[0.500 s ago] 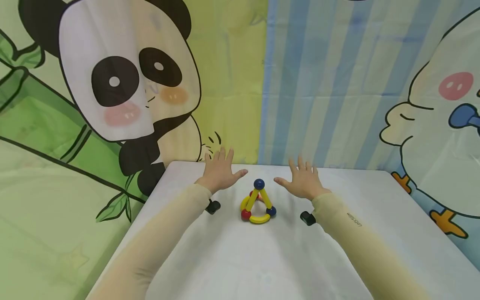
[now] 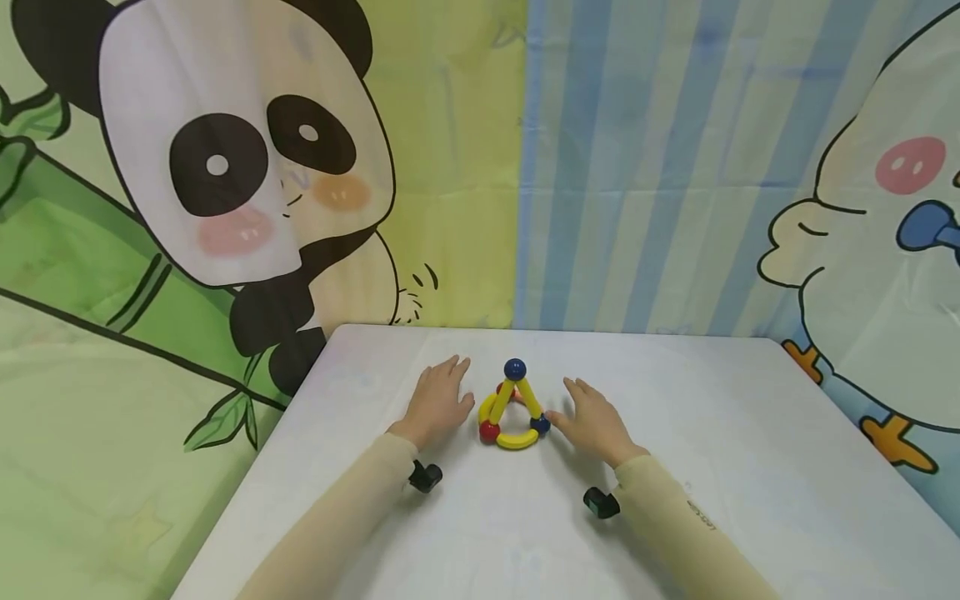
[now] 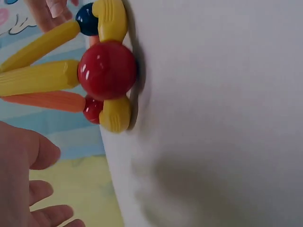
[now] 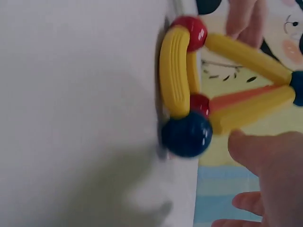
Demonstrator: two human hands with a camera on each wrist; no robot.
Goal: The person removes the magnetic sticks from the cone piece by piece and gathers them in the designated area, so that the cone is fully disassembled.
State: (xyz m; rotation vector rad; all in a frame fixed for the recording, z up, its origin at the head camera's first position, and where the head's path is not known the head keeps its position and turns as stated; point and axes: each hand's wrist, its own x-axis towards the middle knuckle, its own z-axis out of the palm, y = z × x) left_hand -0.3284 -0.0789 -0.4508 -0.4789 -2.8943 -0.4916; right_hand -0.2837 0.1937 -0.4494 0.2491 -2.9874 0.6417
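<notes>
A pyramid of magnetic rods and balls (image 2: 502, 402) stands on the white table in the head view. Its top is a blue ball (image 2: 515, 369), with straight yellow rods and an orange rod (image 3: 52, 100) sloping down. Curved yellow rods (image 4: 174, 71) join red balls (image 3: 107, 71) and another blue ball (image 4: 187, 134) at the base. My left hand (image 2: 435, 402) is held to the left of the pyramid, apart from it, fingers relaxed. On the other side is my right hand (image 2: 596, 423), fingers loosely extended, its thumb tip right by the lower blue ball and a yellow rod. Both hands hold nothing.
The white table (image 2: 720, 417) ends at a back edge against a curtain (image 2: 615, 167) printed with a panda and a white cartoon figure. Small black devices (image 2: 426, 477) sit at both wrists, below the sleeves.
Both hands have come down from above the far part of the table to either side of the pyramid. Their spread fingers have relaxed. The pyramid stands as before.
</notes>
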